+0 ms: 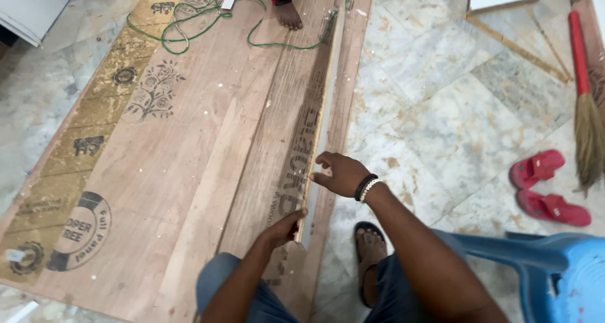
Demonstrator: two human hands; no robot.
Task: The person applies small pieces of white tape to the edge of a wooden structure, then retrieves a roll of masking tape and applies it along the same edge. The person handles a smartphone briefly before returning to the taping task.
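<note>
A long narrow wooden strip [322, 109] stands on its edge along a big plywood sheet [189, 153] on the floor. My left hand [285, 225] pinches the strip's near end. Higher up, my right hand [340, 173], with dark and white bracelets on the wrist, rests its fingers against the strip's right side. Another narrow plywood board [277, 140] with dark print lies flat just left of the strip.
A green cord [189, 27] loops over the far end of the sheet, beside another person's bare foot [288, 14]. Red slippers [545, 184] and a red-handled broom [586, 109] lie on the marble floor at right. A blue plastic chair [554, 272] stands near right.
</note>
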